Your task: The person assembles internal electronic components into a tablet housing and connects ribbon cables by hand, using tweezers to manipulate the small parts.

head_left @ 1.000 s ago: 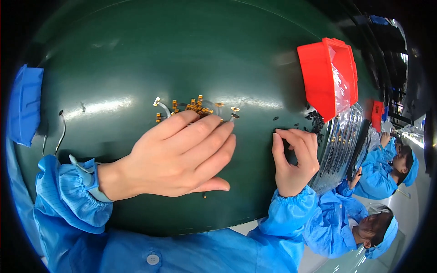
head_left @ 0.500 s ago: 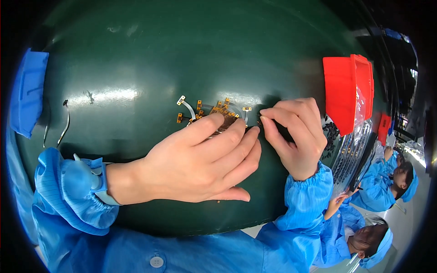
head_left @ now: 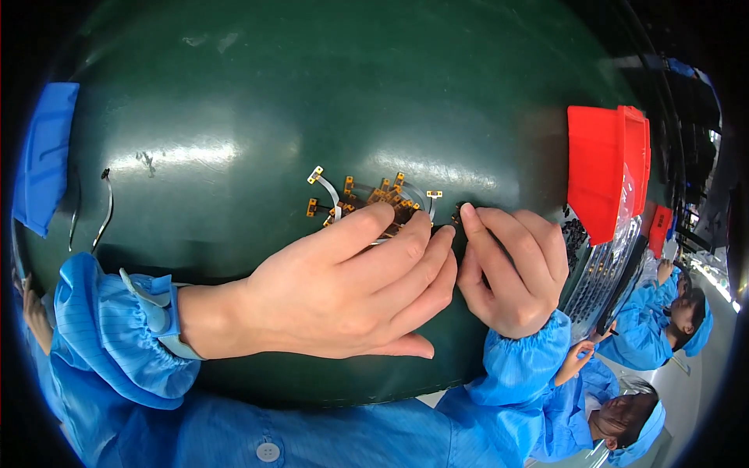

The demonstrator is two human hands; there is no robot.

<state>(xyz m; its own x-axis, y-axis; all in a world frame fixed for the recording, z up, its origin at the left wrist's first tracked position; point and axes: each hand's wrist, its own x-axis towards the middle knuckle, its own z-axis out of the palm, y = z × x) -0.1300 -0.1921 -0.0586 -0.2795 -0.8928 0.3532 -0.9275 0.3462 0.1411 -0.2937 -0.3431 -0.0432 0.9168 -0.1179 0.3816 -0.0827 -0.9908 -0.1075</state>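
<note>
A loose pile of small flat flex cables with grey strips and orange-gold connector ends lies on the dark green table. Over its near side, my left hand is spread palm down, its fingertips resting among the cables and hiding part of them. Just right of the pile is my right hand, its fingers curled together. A tiny dark piece shows beside the tip of its index finger. Whether the fingers grip that piece or only touch it, I cannot make out.
At the left stands a blue bin, with thin cables near it. A red bin is at the right, beside small black parts and clear plastic packs. Co-workers in blue sit further right.
My right hand has come nearer to me, its index finger now straighter beside the tiny piece. My left hand stays spread on the pile. The view has shifted slightly.
</note>
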